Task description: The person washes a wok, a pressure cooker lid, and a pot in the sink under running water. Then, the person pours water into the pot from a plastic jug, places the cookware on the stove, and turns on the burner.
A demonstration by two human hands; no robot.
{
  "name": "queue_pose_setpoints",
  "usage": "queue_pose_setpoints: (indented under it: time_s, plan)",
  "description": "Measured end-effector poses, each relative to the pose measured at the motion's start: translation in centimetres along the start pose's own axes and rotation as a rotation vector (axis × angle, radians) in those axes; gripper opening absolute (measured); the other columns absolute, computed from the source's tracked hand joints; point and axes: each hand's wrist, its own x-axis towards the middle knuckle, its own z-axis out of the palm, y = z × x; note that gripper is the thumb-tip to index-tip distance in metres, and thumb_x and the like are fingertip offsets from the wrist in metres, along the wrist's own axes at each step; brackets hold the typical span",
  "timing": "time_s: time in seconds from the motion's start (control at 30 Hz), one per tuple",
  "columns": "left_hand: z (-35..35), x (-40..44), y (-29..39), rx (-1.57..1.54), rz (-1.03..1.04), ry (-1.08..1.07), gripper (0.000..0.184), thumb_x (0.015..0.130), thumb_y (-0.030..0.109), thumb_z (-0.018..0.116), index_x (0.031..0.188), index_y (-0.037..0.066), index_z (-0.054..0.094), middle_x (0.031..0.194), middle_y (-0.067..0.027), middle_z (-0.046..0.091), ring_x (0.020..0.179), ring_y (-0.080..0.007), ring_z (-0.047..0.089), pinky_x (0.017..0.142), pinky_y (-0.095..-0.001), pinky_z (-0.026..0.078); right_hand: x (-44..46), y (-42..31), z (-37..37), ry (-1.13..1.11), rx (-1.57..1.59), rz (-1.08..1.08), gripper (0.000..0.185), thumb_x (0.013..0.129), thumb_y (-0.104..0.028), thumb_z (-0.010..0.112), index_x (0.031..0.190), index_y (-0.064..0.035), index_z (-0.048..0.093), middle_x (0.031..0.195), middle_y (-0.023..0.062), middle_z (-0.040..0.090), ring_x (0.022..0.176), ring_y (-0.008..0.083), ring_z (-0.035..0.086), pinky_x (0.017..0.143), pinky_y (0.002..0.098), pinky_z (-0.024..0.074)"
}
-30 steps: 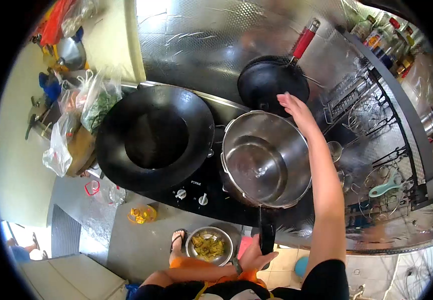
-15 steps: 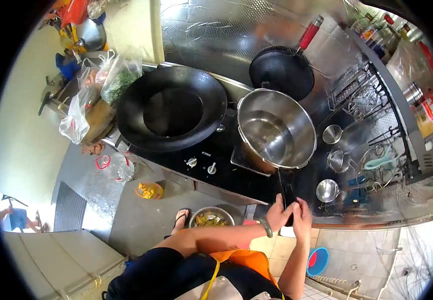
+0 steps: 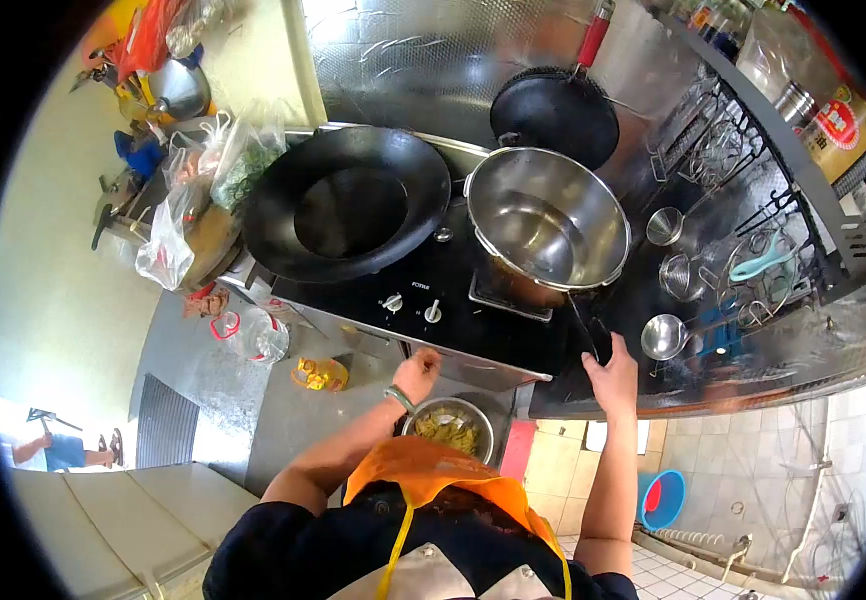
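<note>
My right hand [image 3: 613, 380] is around the end of the black pot handle [image 3: 586, 322], thumb on one side and fingers on the other. That handle belongs to a deep stainless steel pot [image 3: 608, 225] standing on the right burner, with some clear liquid visible inside. My left hand [image 3: 417, 375] is in front of the stove's front edge, below the control knobs [image 3: 433, 312], fingers curled in and nothing visible in them. A large black wok [image 3: 423, 185] sits on the left burner of the black stove [image 3: 493, 345].
Plastic bags [image 3: 165, 245] with greens lie left of the wok. A black pan [image 3: 558, 120] leans at the back wall. Ladles [image 3: 665, 337] and strainers hang at the right. On the floor are a metal bowl [image 3: 486, 425] of food, an oil bottle [image 3: 321, 374] and a blue basin [image 3: 675, 500].
My left hand has left the pot handle and moved left to the stove front. My right hand stays at the handle. The view has shifted slightly.
</note>
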Motion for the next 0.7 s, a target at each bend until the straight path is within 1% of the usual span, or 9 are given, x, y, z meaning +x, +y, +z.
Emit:
queue_pose_setpoints:
  time_s: [0.1,0.13,0.2,0.4,0.5,0.57,0.6,0.67,0.7]
  plan:
    - [-0.9,0.7,-0.6,0.007,-0.096,0.011,0.014,0.079,0.012,0.058,0.092,0.006,0.057,0.077,-0.0149,0.064,0.071,-0.0318,0.063,0.063,-0.0381,0.05,1.8,2.2,-0.5,0.072,-0.075,-0.05,0.052,0.073,-0.026,0.066,0.117,-0.0032,0.051,0.093,0.0245,0.062,0.089,0.042,0.058,0.075,0.0428,0.0469]
    - [-1.0,0.9,-1.0,0.012,-0.12,-0.015,0.015,0.079,0.012,0.058,0.092,0.006,0.057,0.076,-0.0146,0.064,0.07,-0.0313,0.062,0.063,-0.0383,0.049,2.4,2.3,-0.9,0.036,-0.051,-0.004,0.053,0.073,-0.027,0.066,0.118,-0.0043,0.051,0.094,0.0242,0.062,0.09,0.0415,0.058,0.076,0.0425,0.0467]
    - [-1.2,0.6,-1.1,-0.012,-0.068,-0.003,0.015,0.08,0.014,0.058,0.092,0.006,0.057,0.076,-0.0147,0.063,0.069,-0.0312,0.062,0.063,-0.0383,0.049,3.3,2.7,-1.2,0.001,-0.071,0.051,0.053,0.073,-0.029,0.066,0.119,-0.0067,0.051,0.097,0.0231,0.062,0.092,0.0398,0.058,0.079,0.0423,0.0461]
    - [-1.7,-1.2,-3.3,0.032,-0.118,-0.032,0.015,0.081,0.016,0.057,0.093,0.007,0.056,0.075,-0.0138,0.063,0.067,-0.0291,0.062,0.061,-0.038,0.049,3.2,2.5,-0.9,-0.005,-0.084,0.059,0.055,0.073,-0.031,0.066,0.119,-0.0057,0.051,0.1,0.0229,0.061,0.095,0.0397,0.058,0.081,0.0416,0.0457]
    - [-1.4,-2.3,-4.6,0.061,-0.159,-0.049,0.015,0.081,0.016,0.056,0.093,0.007,0.056,0.074,-0.0133,0.063,0.063,-0.0282,0.063,0.06,-0.0371,0.049,3.2,2.6,-0.9,-0.001,-0.131,0.078,0.055,0.074,-0.034,0.066,0.118,-0.0039,0.051,0.107,0.0211,0.06,0.099,0.038,0.056,0.083,0.0405,0.0448]
    - [-1.9,-3.3,-4.4,0.039,-0.231,-0.082,0.015,0.081,0.017,0.056,0.093,0.007,0.056,0.073,-0.0133,0.063,0.06,-0.0281,0.062,0.059,-0.0363,0.049,3.0,2.2,-0.9,0.073,-0.093,0.021,0.048,0.075,-0.029,0.067,0.114,-0.0038,0.054,0.108,0.0186,0.06,0.1,0.0362,0.056,0.083,0.0403,0.0444]
    - [-1.9,-3.9,-4.7,0.041,-0.208,-0.077,0.015,0.081,0.017,0.056,0.093,0.007,0.056,0.074,-0.0131,0.063,0.058,-0.0278,0.062,0.059,-0.036,0.049,2.8,1.8,-1.0,0.106,-0.072,-0.007,0.045,0.075,-0.027,0.067,0.112,-0.0038,0.055,0.109,0.0173,0.06,0.1,0.0353,0.056,0.084,0.0402,0.0442]
    - [-2.2,-4.8,-5.5,0.047,-0.166,-0.054,0.015,0.082,0.017,0.056,0.093,0.006,0.056,0.075,-0.0126,0.063,0.054,-0.0273,0.061,0.058,-0.0353,0.049,2.0,0.2,-1.5,0.309,-0.113,-0.299,0.036,0.075,-0.019,0.067,0.107,-0.0046,0.057,0.107,0.0151,0.06,0.098,0.0336,0.056,0.084,0.0402,0.0439]
    - [-2.5,-5.2,-5.7,0.048,-0.199,-0.052,0.016,0.082,0.016,0.055,0.093,0.006,0.055,0.075,-0.0128,0.063,0.057,-0.0272,0.062,0.059,-0.0358,0.049,1.2,-0.6,-1.6,0.406,-0.129,-0.448,0.032,0.075,-0.015,0.068,0.104,-0.005,0.058,0.106,0.014,0.06,0.097,0.0328,0.056,0.084,0.0402,0.0438]
